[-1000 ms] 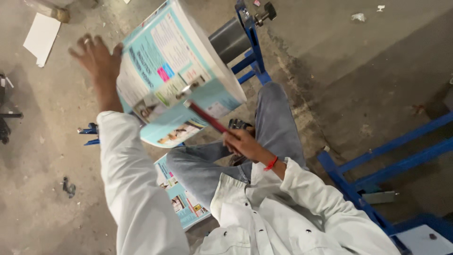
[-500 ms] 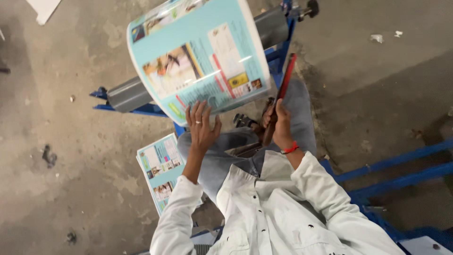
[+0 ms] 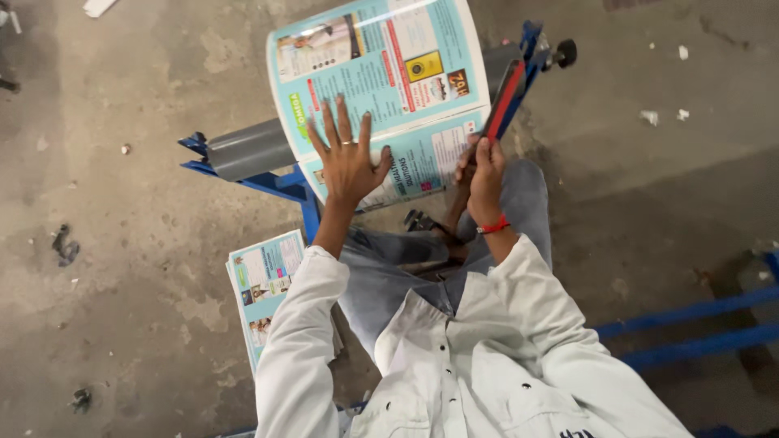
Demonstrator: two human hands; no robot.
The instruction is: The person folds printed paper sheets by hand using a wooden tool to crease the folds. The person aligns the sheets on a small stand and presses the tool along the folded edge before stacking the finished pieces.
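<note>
Left hand (image 3: 347, 158) lies flat, fingers spread, on a glossy poster (image 3: 381, 89) over a grey roller (image 3: 243, 148); right hand (image 3: 484, 166) grips a red-edged tool (image 3: 503, 101); the sheet could slip and crease.

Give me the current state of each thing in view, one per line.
Printed sheet: curved over the grey roller.
Left hand: flat, fingers spread on the sheet.
Right hand: closed around the red-and-black tool.
Stack of printed sheets: lying on the floor.

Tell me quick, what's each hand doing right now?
Left hand: open, fingers spread, flat on the printed sheet.
Right hand: closed around the red and black tool.
</note>
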